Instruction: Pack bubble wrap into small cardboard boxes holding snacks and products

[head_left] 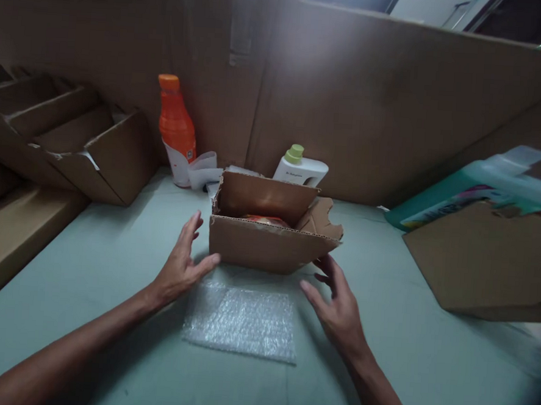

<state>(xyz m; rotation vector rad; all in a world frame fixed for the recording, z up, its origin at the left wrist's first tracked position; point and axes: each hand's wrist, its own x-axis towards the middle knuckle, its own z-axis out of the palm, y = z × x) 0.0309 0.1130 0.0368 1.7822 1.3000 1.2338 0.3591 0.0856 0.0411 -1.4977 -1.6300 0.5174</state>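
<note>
Box [268, 246] w/ red item [264, 219] inside, L hand [180, 267] spread, R hand [341, 311] half-curled nr corner, both empty.

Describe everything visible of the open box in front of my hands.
The cardboard box is plain brown, with ragged corrugated edges. Its top is open, and an uneven flap slants at the right end. Something shiny and partly red shows inside. It stands on the pale green surface, beyond the bubble wrap and partly hiding the white bottle. Your left hand is near its lower left corner, your right hand near its right end; I can't tell whether either touches it.
</note>
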